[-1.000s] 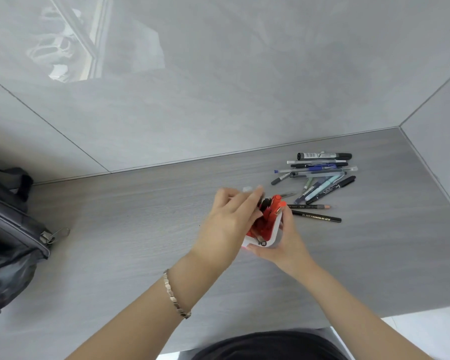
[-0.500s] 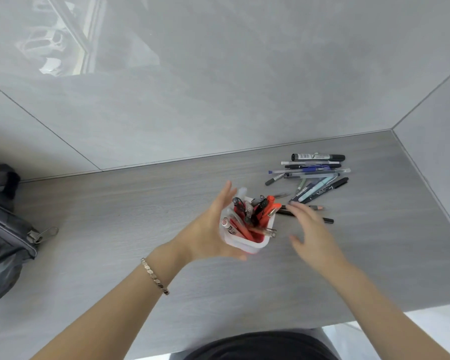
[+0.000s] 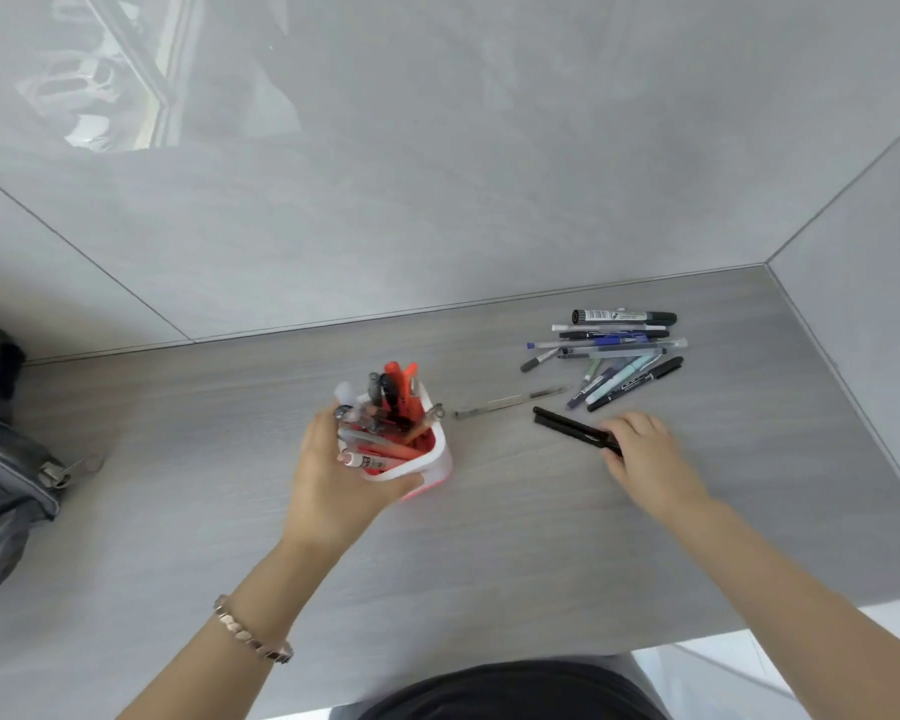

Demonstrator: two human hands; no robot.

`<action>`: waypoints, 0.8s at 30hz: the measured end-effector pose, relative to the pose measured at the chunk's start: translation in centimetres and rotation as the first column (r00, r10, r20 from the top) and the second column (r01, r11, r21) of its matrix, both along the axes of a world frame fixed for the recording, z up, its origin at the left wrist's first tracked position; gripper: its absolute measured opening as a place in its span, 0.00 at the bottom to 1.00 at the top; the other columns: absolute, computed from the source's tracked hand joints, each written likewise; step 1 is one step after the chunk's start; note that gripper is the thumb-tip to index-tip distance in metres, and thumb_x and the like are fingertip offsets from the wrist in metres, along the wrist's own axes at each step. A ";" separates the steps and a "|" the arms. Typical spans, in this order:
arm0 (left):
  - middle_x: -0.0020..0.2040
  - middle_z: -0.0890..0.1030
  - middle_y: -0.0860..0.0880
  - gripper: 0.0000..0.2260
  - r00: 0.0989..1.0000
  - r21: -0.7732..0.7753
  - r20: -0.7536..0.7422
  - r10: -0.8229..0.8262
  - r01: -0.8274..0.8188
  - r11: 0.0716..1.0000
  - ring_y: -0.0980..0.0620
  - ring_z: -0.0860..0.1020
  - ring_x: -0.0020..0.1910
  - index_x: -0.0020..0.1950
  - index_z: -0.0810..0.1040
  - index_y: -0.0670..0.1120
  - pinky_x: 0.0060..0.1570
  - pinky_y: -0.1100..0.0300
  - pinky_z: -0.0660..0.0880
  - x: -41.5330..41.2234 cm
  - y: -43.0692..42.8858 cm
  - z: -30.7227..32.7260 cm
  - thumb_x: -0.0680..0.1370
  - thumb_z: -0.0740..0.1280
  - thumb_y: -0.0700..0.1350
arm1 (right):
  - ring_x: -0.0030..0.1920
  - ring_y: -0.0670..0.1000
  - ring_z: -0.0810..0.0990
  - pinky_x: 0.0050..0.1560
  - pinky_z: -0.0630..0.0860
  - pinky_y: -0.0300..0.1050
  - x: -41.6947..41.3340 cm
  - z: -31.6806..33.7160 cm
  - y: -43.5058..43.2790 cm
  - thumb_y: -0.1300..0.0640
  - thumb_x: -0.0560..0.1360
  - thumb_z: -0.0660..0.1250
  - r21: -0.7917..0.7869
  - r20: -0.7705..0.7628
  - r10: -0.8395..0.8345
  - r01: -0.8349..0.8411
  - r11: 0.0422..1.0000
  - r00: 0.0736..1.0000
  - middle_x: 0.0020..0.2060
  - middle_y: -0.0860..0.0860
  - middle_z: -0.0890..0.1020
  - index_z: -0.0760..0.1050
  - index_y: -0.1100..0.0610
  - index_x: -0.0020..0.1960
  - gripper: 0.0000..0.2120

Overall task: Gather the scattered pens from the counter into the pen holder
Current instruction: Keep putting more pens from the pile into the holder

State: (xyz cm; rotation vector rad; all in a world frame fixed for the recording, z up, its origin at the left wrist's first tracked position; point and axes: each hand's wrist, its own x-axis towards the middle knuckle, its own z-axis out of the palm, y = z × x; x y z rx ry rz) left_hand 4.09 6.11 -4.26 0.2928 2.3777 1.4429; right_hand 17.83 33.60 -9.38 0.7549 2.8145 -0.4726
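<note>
We grip the white, red-lined plastic pen holder [image 3: 427, 459], already crowded with pens, in our left hand [image 3: 333, 485] while our right hand [image 3: 645, 454] pinches a black pen [image 3: 572, 427] lying right of it, the loose pile [image 3: 614, 356] beyond still uncollected.

Open counter [image 3: 515, 537]: bare between pen holder [image 3: 432, 459] and pen pile [image 3: 614, 356].
In that lane: one thin pen [image 3: 510, 401], perhaps clear-bodied.
Left edge: bag [image 3: 1, 459], well apart.
</note>
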 end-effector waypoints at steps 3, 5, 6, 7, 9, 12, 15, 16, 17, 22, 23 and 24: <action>0.52 0.79 0.47 0.31 0.997 -0.034 0.003 0.077 -0.077 0.996 0.52 0.79 0.49 0.54 0.72 0.50 0.46 0.59 0.76 -0.5 -0.8 -0.5 0.54 0.81 0.43 | 0.55 0.63 0.73 0.54 0.71 0.53 0.4 -0.2 -0.9 0.62 0.72 0.64 0.040 0.125 -0.006 0.001 0.999 0.992 0.54 0.62 0.76 0.71 0.64 0.59 0.15; 0.52 0.80 0.47 0.31 0.995 -0.060 0.016 0.094 -0.093 0.994 0.51 0.79 0.50 0.54 0.73 0.51 0.47 0.58 0.77 -0.6 -0.9 -0.9 0.54 0.80 0.47 | 0.54 0.62 0.74 0.47 0.71 0.52 0.7 0.1 -1.1 0.63 0.75 0.60 0.036 0.248 0.039 -0.049 0.998 0.968 0.55 0.60 0.72 0.68 0.62 0.58 0.12; 0.52 0.80 0.47 0.32 0.995 -0.071 0.022 0.092 -0.091 0.993 0.52 0.80 0.50 0.54 0.73 0.52 0.48 0.56 0.78 -0.6 -0.9 -0.9 0.53 0.79 0.50 | 0.51 0.62 0.75 0.43 0.69 0.51 0.9 0.6 -1.3 0.63 0.76 0.58 -0.019 0.265 0.055 -0.052 0.998 0.963 0.53 0.59 0.72 0.68 0.61 0.55 0.08; 0.52 0.80 0.47 0.32 0.995 -0.082 0.024 0.093 -0.091 0.992 0.52 0.80 0.50 0.54 0.73 0.53 0.49 0.53 0.79 -0.5 -0.8 -1.0 0.52 0.79 0.52 | 0.49 0.61 0.76 0.40 0.68 0.49 0.8 1.3 -1.5 0.61 0.77 0.57 -0.109 0.245 0.058 -0.032 0.994 0.968 0.50 0.57 0.73 0.68 0.59 0.51 0.04; 0.52 0.80 0.48 0.33 0.995 -0.078 0.028 0.094 -0.092 0.993 0.52 0.79 0.51 0.54 0.72 0.53 0.51 0.50 0.79 -0.2 -0.6 -1.0 0.52 0.79 0.52 | 0.43 0.56 0.77 0.37 0.68 0.44 0.7 3.2 -2.1 0.55 0.78 0.57 -0.331 0.144 0.002 0.046 0.942 0.990 0.40 0.51 0.75 0.66 0.52 0.47 0.02; 0.56 0.75 0.52 0.34 0.997 -0.062 0.007 0.073 -0.072 0.995 0.52 0.76 0.56 0.58 0.70 0.52 0.55 0.53 0.76 0.3 -0.4 -0.8 0.55 0.80 0.47 | 0.33 0.47 0.71 0.34 0.66 0.32 -0.7 8.1 -3.6 0.41 0.77 0.50 -0.490 -0.032 -0.064 0.040 0.871 0.997 0.30 0.45 0.71 0.68 0.53 0.40 0.18; 0.58 0.72 0.53 0.36 0.999 -0.057 0.003 0.045 -0.045 0.997 0.52 0.74 0.58 0.61 0.67 0.53 0.56 0.54 0.75 0.4 -0.5 -0.7 0.57 0.80 0.45 | 0.35 0.39 0.72 0.39 0.67 0.29 -2.6 12.9 -5.3 0.39 0.76 0.49 -0.435 -0.197 0.065 -0.147 0.888 0.978 0.30 0.42 0.75 0.75 0.48 0.48 0.20; 0.58 0.72 0.53 0.37 0.999 -0.070 -0.008 0.040 -0.041 0.997 0.52 0.74 0.58 0.61 0.67 0.51 0.56 0.55 0.75 0.3 -0.5 -0.6 0.57 0.80 0.45 | 0.38 0.39 0.73 0.41 0.68 0.31 -3.3 13.9 -5.9 0.42 0.77 0.51 -0.394 -0.216 0.131 -0.209 0.895 0.968 0.33 0.41 0.75 0.74 0.44 0.55 0.16; 0.58 0.71 0.53 0.38 0.999 -0.083 -0.015 0.042 -0.043 0.996 0.52 0.74 0.58 0.62 0.67 0.50 0.57 0.55 0.74 0.2 -0.5 -0.6 0.57 0.81 0.46 | 0.39 0.40 0.73 0.43 0.69 0.37 -4.0 14.8 -6.7 0.45 0.77 0.53 -0.331 -0.195 0.206 -0.262 0.907 0.959 0.35 0.42 0.73 0.73 0.42 0.59 0.15; 0.55 0.69 0.55 0.39 0.998 -0.059 -0.028 0.051 -0.052 0.997 0.54 0.73 0.57 0.62 0.68 0.49 0.54 0.62 0.70 0.4 -0.3 0.0 0.55 0.81 0.49 | 0.46 0.59 0.77 0.40 0.69 0.47 -7.5 14.6 -10.6 0.53 0.79 0.54 -0.039 0.023 0.383 -0.382 0.923 0.923 0.43 0.53 0.71 0.76 0.54 0.49 0.12; 0.54 0.69 0.54 0.39 0.998 -0.058 -0.042 0.039 -0.042 0.997 0.54 0.73 0.57 0.62 0.68 0.47 0.54 0.63 0.69 0.4 -0.4 0.0 0.55 0.81 0.48 | 0.46 0.61 0.77 0.38 0.67 0.46 -8.5 13.9 -11.3 0.54 0.79 0.54 -0.041 0.039 0.379 -0.377 0.925 0.925 0.41 0.54 0.69 0.75 0.57 0.47 0.12; 0.54 0.69 0.53 0.39 0.998 -0.066 -0.058 0.027 -0.031 0.997 0.53 0.73 0.56 0.62 0.67 0.45 0.53 0.63 0.69 0.3 -0.4 0.0 0.55 0.81 0.47 | 0.45 0.61 0.76 0.38 0.65 0.46 -9.4 13.2 -12.1 0.56 0.78 0.55 -0.046 0.061 0.377 -0.374 0.926 0.924 0.40 0.54 0.67 0.75 0.60 0.46 0.12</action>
